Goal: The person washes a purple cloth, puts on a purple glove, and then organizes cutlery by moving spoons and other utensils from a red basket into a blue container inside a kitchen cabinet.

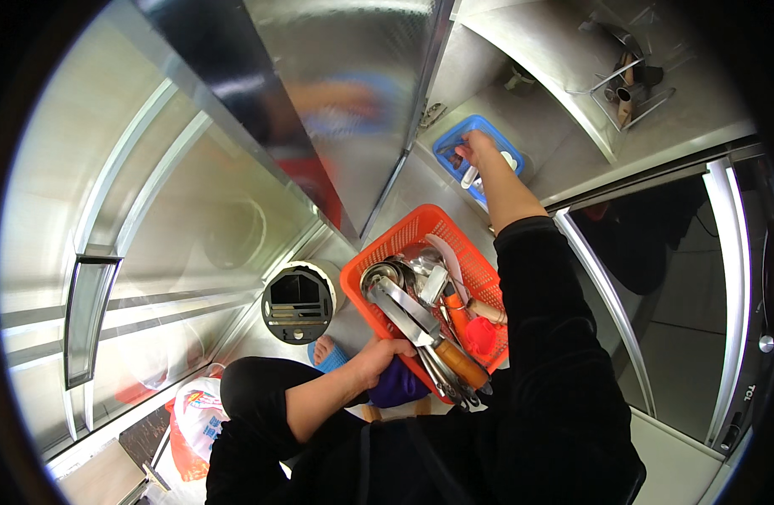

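Observation:
My left hand [377, 361] grips the near-left rim of an orange plastic basket [390, 243]. Kitchen tools fill the basket: a knife with a wooden handle [461, 361], a metal ladle [379, 273], a red plastic piece [481, 336] and an orange-handled tool [454, 305]. Several metal handles stick out over the near edge. Stretched far ahead, my right hand [476, 148] reaches into a smaller blue plastic basket [478, 123]. White utensils [469, 177] lie in it beside my wrist. My right fingertips are partly hidden, so any hold there cannot be made out.
A round knife block [297, 303] stands on the floor to the left. The blue basket sits inside a metal cabinet with a curved shelf [538, 69]; a wire rack [627, 95] with tools is above. Glossy doors [191, 208] rise left, a dark-fronted appliance [664, 284] right. Plastic bags [198, 420] lie lower left.

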Demonstrator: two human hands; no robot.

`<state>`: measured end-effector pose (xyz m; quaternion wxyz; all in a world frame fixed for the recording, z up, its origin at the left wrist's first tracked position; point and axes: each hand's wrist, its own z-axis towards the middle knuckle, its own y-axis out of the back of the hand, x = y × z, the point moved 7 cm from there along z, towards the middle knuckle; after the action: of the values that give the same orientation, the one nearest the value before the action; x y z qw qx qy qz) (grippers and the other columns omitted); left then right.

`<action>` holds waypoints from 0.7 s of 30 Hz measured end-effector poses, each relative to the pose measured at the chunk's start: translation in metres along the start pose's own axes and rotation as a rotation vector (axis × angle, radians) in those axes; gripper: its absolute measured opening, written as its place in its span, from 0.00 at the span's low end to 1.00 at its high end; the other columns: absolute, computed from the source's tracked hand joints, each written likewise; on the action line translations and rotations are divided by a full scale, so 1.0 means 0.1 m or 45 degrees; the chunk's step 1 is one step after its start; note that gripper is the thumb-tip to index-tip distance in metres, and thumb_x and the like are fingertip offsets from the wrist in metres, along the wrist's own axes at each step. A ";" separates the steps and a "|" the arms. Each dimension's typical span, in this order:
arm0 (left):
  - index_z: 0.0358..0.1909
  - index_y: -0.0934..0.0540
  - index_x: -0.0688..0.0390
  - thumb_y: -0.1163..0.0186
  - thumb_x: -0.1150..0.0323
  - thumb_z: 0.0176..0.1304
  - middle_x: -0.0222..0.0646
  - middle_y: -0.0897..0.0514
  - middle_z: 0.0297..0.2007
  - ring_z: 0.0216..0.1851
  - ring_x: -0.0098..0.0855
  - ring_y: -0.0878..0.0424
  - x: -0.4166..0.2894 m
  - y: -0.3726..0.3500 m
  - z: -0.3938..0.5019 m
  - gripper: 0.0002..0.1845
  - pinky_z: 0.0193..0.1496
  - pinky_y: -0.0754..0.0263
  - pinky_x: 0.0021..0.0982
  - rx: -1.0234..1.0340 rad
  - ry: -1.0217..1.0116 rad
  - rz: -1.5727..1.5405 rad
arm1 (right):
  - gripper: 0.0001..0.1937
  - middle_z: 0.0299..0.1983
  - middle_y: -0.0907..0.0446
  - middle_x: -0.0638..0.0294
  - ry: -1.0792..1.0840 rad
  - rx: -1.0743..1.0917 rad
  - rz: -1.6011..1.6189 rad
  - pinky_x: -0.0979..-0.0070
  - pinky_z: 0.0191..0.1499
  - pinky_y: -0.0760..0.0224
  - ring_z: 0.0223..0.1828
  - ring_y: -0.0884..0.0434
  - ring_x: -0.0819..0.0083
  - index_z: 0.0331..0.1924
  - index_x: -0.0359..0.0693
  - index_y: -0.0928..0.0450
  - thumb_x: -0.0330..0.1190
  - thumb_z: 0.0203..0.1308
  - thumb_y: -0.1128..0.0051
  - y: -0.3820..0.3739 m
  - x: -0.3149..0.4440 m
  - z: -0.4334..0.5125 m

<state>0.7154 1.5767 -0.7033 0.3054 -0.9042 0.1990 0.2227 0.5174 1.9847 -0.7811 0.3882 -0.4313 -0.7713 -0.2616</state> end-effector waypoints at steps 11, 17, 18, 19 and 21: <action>0.44 0.26 0.62 0.45 0.78 0.43 0.32 0.22 0.37 0.40 0.29 0.24 -0.05 0.01 0.04 0.21 0.47 0.29 0.27 0.013 -0.120 0.001 | 0.05 0.27 0.21 0.57 0.451 0.337 -0.171 0.79 0.22 0.29 0.22 0.23 0.72 0.33 0.31 0.23 0.25 0.55 0.48 0.05 0.38 -1.32; 0.45 0.27 0.63 0.47 0.79 0.43 0.34 0.21 0.38 0.40 0.30 0.23 -0.16 -0.12 -0.04 0.22 0.46 0.27 0.28 0.127 -0.152 -0.018 | 0.06 0.30 0.20 0.60 0.713 0.960 -0.942 0.77 0.29 0.29 0.28 0.22 0.74 0.35 0.36 0.21 0.28 0.55 0.45 0.05 0.27 -2.88; 0.46 0.28 0.64 0.47 0.79 0.43 0.35 0.21 0.39 0.41 0.31 0.23 -0.15 -0.14 -0.03 0.22 0.48 0.27 0.28 0.152 -0.139 -0.020 | 0.07 0.30 0.20 0.59 1.040 1.066 -1.105 0.75 0.32 0.29 0.30 0.22 0.70 0.35 0.36 0.21 0.28 0.53 0.45 -0.01 0.24 -3.06; 0.46 0.28 0.65 0.47 0.79 0.43 0.36 0.21 0.40 0.41 0.31 0.23 -0.17 -0.17 -0.05 0.22 0.48 0.27 0.28 0.144 -0.156 -0.005 | 0.08 0.30 0.20 0.58 1.372 1.161 -1.260 0.72 0.34 0.28 0.32 0.21 0.66 0.36 0.37 0.21 0.29 0.52 0.45 -0.05 0.15 -3.23; 0.46 0.28 0.65 0.47 0.79 0.43 0.36 0.21 0.40 0.42 0.31 0.23 -0.23 -0.22 -0.11 0.22 0.48 0.27 0.28 0.117 -0.199 0.020 | 0.12 0.35 0.22 0.53 1.529 0.993 -1.684 0.64 0.40 0.29 0.37 0.22 0.55 0.38 0.37 0.22 0.30 0.48 0.45 -0.09 -0.06 -3.37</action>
<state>0.7104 1.5909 -0.6727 0.3597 -0.8674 0.1916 0.2855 0.6371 1.7292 -0.5974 0.6071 0.4527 -0.5640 -0.3292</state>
